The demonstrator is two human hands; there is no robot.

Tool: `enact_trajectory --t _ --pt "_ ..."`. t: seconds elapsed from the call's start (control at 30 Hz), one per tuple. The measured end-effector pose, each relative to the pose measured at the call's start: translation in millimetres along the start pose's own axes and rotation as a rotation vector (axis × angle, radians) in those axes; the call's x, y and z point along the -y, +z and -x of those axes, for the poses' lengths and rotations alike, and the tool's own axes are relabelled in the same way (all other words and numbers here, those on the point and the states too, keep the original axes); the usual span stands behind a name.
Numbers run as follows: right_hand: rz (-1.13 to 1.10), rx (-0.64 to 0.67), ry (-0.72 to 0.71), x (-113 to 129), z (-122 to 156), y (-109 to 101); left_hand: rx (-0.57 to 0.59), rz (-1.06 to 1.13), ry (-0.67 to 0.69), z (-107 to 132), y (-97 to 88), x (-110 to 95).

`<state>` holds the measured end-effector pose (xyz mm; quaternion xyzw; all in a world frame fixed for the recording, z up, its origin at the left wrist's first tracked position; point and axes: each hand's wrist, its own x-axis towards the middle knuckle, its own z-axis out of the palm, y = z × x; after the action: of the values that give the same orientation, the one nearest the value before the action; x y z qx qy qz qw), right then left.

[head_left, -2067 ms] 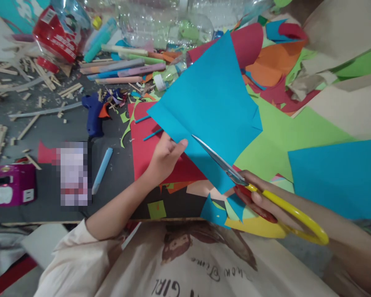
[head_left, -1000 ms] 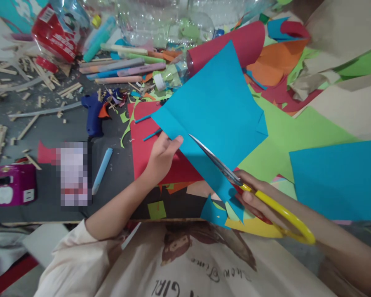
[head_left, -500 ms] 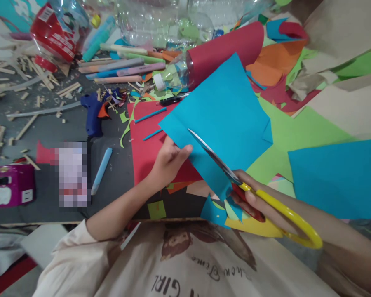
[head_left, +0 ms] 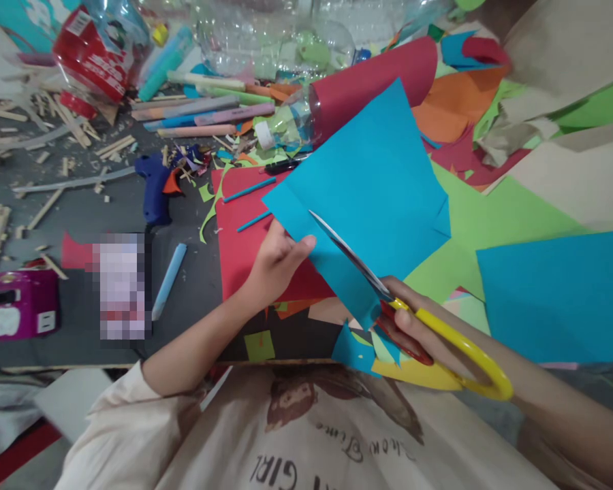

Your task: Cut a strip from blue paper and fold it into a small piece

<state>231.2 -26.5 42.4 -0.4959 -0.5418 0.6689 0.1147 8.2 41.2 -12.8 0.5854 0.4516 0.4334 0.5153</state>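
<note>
My left hand [head_left: 276,262] pinches the lower left edge of a blue paper sheet [head_left: 372,184] and holds it up over the table. My right hand [head_left: 419,330] grips yellow-handled scissors [head_left: 388,296]. Their blades lie across the blue sheet, pointing up and left toward my left thumb. A red sheet [head_left: 245,231] lies flat under my left hand.
Green [head_left: 490,224] and blue [head_left: 556,299] sheets cover the right side. A blue glue gun [head_left: 156,187], pastel markers [head_left: 204,112], clear plastic bottles [head_left: 265,34], wood scraps [head_left: 45,129] and a purple box [head_left: 23,303] crowd the left and back. Paper offcuts [head_left: 368,347] lie by the near edge.
The scissor blades have advanced up and left into the blue sheet. My left hand turned the sheet and shifted it slightly right. My right hand moved a little inward.
</note>
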Motion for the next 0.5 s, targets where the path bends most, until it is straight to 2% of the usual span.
enact_trajectory --t 0.1,0.27,0.5 --pt "-0.083 0.041 0.056 1 -1 2 0.004 -0.019 -0.022 -1 -0.6 -1" --pt "-0.089 -0.019 0.097 11 -3 4 0.003 0.008 -0.065 -3 -0.5 -1" --pt "-0.094 0.005 0.137 11 0 3 -0.117 0.156 -0.21 -5 -0.3 -1"
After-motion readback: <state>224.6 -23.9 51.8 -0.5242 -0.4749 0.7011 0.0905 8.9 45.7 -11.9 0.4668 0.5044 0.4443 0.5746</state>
